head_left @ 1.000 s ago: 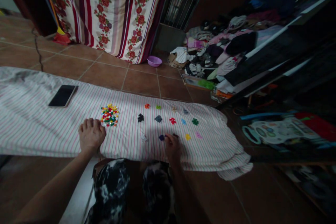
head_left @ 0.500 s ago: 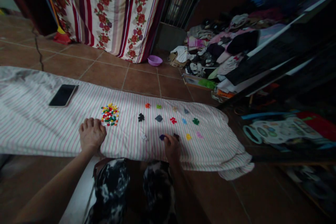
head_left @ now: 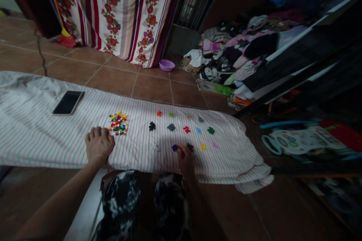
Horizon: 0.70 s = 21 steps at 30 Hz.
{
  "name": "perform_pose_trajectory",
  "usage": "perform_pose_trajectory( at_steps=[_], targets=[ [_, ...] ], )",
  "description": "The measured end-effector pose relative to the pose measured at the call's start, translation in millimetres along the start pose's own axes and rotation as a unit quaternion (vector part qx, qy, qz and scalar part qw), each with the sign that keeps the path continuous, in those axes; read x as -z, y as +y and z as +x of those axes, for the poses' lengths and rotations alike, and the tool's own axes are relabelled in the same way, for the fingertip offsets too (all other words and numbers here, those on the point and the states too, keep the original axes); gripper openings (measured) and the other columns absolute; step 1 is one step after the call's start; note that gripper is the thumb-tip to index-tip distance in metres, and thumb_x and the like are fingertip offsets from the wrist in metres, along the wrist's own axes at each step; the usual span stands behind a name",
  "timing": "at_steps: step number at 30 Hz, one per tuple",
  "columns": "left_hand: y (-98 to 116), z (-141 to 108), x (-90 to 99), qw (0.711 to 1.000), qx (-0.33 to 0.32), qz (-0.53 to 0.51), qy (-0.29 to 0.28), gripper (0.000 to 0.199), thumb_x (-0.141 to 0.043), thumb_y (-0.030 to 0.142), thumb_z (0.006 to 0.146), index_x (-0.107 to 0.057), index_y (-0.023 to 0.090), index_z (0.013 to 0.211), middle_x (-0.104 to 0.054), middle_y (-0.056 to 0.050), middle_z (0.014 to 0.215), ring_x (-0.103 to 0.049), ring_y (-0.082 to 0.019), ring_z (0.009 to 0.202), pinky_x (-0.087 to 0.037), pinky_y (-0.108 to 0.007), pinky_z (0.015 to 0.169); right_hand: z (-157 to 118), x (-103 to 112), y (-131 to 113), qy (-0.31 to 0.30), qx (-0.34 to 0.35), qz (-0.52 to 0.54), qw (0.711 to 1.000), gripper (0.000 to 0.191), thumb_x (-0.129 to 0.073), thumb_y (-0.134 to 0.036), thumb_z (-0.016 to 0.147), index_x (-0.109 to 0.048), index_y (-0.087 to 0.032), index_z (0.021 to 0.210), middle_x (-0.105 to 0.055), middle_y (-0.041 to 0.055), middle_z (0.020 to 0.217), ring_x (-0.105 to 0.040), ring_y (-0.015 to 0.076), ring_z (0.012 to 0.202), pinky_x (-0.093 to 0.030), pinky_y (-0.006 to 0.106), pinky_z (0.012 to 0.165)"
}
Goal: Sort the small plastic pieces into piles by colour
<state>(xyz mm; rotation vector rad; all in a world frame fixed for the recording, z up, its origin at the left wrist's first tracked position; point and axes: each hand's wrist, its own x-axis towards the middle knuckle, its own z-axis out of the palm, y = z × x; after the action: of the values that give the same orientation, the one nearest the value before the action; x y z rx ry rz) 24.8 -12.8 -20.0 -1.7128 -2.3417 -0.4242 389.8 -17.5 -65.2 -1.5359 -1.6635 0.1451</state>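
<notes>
On the striped cloth (head_left: 135, 158), my left hand (head_left: 99, 145) rests palm down with its fingers bent and slightly apart. Just beyond it is a mixed heap of small colourful pieces (head_left: 118, 123). The thumb and fingertips of my right hand (head_left: 185, 157) are pinched together at a little dark purple pile (head_left: 174, 147); whatever lies between them is too small to make out. Right by that hand is a dark brown pile (head_left: 190, 146), partly covered. Around it are sorted piles: white (head_left: 155, 147), grey (head_left: 171, 127), red (head_left: 186, 129), yellow (head_left: 203, 147) and pink (head_left: 215, 145).
Farther back sit black (head_left: 152, 125), orange (head_left: 159, 113), lime (head_left: 171, 114), light blue (head_left: 198, 130) and green piles (head_left: 210, 130). A phone (head_left: 68, 102) lies at the left. Beyond the cloth are a purple basin (head_left: 166, 65) and heaped clothes (head_left: 234, 49).
My right hand has shifted very slightly, so a little more of the dark brown pile shows. My left hand stays in place.
</notes>
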Motion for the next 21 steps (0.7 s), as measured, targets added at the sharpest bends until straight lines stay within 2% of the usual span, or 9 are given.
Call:
perform_pose_trajectory(
  at_steps=[12,15,21],
  targets=[
    [1.5,0.8,2.5,1.0,-0.003,0.009,0.01,0.032,-0.034,0.031,0.088,-0.059,0.015,0.099,-0.059,-0.015,0.109,-0.046,-0.032,0.119,-0.034,-0.044,0.096,2.5,-5.0,-1.6,-0.01,-0.009,-0.013,1.0,0.034,-0.04,-0.027,0.086,-0.067,-0.015,0.102,-0.072,0.0144,0.096,-0.067,0.024,0.089,-0.056,0.039,0.08],
    [1.5,0.9,1.7,1.0,-0.002,0.01,0.007,0.033,-0.033,0.031,0.088,-0.059,0.015,0.1,-0.059,-0.015,0.11,-0.046,-0.032,0.12,-0.034,-0.044,0.097,2.6,-3.5,-3.7,0.005,-0.001,-0.022,1.0,0.034,-0.038,-0.029,0.088,-0.067,-0.016,0.102,-0.071,0.0148,0.095,-0.066,0.0242,0.089,-0.055,0.041,0.08],
    [-0.3,1.7,-0.9,1.0,-0.001,0.0,-0.007,0.034,-0.034,0.032,0.087,-0.059,0.015,0.103,-0.058,-0.016,0.113,-0.045,-0.032,0.12,-0.033,-0.045,0.097,11.3,1.7,-25.6,0.023,0.025,-0.027,0.999,0.034,-0.037,-0.033,0.094,-0.066,-0.016,0.101,-0.069,0.0145,0.096,-0.062,0.024,0.09,-0.054,0.04,0.075]
  ],
)
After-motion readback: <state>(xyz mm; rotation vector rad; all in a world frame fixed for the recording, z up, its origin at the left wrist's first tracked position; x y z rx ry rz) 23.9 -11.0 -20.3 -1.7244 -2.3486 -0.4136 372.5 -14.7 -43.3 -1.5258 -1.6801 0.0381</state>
